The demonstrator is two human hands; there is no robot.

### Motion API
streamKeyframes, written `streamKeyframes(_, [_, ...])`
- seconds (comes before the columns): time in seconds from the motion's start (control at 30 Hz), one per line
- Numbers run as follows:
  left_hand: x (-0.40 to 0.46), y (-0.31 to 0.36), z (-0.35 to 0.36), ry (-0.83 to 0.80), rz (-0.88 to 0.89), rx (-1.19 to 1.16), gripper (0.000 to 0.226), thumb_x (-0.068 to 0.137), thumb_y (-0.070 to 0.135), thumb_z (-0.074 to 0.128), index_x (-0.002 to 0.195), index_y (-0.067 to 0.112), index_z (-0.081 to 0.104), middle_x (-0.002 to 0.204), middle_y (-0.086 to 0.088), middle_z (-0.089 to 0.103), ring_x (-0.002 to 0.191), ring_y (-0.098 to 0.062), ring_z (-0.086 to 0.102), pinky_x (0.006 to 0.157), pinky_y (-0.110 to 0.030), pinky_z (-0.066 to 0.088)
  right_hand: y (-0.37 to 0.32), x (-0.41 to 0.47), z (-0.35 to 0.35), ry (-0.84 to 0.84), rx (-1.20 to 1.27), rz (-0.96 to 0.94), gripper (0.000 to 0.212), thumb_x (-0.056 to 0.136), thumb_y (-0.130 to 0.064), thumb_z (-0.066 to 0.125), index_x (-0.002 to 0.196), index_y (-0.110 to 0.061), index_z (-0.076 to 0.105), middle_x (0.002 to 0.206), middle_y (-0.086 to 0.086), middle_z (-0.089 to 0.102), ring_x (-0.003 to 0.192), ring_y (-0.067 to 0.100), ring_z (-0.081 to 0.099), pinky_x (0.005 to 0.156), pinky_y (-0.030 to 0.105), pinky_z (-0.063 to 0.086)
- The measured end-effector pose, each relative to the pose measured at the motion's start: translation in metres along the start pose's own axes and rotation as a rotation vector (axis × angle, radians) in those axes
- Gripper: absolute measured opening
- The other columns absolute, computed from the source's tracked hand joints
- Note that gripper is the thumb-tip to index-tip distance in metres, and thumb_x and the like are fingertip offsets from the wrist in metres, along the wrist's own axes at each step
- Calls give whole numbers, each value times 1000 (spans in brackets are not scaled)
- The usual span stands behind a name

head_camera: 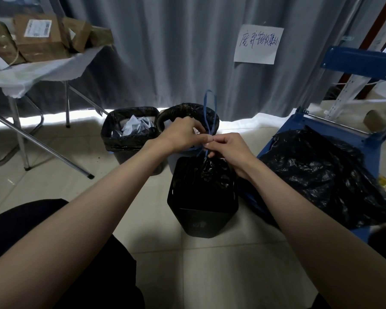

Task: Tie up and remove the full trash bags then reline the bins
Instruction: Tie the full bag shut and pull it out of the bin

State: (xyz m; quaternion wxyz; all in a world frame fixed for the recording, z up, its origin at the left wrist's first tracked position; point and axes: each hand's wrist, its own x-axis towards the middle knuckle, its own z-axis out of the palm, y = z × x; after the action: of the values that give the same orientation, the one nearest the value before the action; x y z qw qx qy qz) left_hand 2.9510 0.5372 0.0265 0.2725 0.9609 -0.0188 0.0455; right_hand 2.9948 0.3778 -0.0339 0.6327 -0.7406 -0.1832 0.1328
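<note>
1. Several brown parcels (42, 39) sit on a cloth-draped folding table (31, 74) at far left.
2. Beside it stands a lined bin (129, 134) holding crumpled paper (bag not tied).
3. At centre, the left hand (178, 136) pinches the blue drawstring (210, 112) of a black trash bag (210, 170) inside the near bin (201, 206).
4. Touching it, the right hand (227, 150) grips the same drawstring at the bag's gathered neck.
5. Rightward, loose black bags (321, 175) lie on a blue cart (354, 56).
</note>
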Motion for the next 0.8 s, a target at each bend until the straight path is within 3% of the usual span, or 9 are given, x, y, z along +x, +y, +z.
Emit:
streamKeyframes(0.07, [-1,-1,-1,-77,-27,-2,28,88,45,66,87,18,74,66,4,71,56,12,54,54,-7,35,0,0,-1,31,13,6,14,86,-13,73,72,-13,75,59,1,65,55,9,57,63,23,46])
streamKeyframes(0.13, [-1,-1,-3,-94,-48,-10,31,88,42,68,78,12,73,62,2,68,51,5,53,52,-8,35,1,0,0,57,39,20,15,84,-18,77,73,-8,75,60,6,66,54,11,57,61,22,44])
streamKeyframes(0.23, [1,-1,-8,-71,-68,7,30,81,40,76,68,13,70,57,3,61,52,-1,48,55,-17,37,2,1,2,59,89,24,21,83,-13,77,88,6,74,84,20,72,60,15,56,70,28,47])
streamKeyframes(0.3, [2,-2,-12,-61,-73,7,26,77,36,81,66,14,71,57,1,62,53,-3,50,59,-20,41,2,0,3,64,101,21,20,84,-9,75,93,9,73,97,20,74,62,16,57,74,31,49])
streamKeyframes(0.43, [1,-7,-19,-57,-90,-2,21,72,27,84,58,22,71,56,2,66,53,-3,56,55,-9,43,7,0,-4,109,164,28,16,83,-6,74,95,5,75,86,13,73,70,18,63,74,25,54])
streamKeyframes(0.53, [2,-8,-19,-66,-100,-6,18,72,27,84,60,21,73,57,2,67,51,-1,56,48,-4,39,10,-1,-7,113,169,45,13,84,-8,74,95,-1,76,76,5,72,65,11,62,58,15,48])
streamKeyframes(0.63, [2,-6,-15,-105,-105,4,14,74,27,82,65,19,74,61,1,68,53,-2,56,52,-8,41,10,1,-6,114,152,52,14,84,-7,74,95,1,76,73,8,69,54,9,56,52,15,45])
streamKeyframes(0.8, [1,-3,-5,-149,-89,-7,16,71,30,84,73,16,77,74,-1,73,67,-6,62,61,-14,46,9,2,-5,103,170,41,15,83,-4,74,95,5,74,69,6,69,55,9,59,53,17,49])
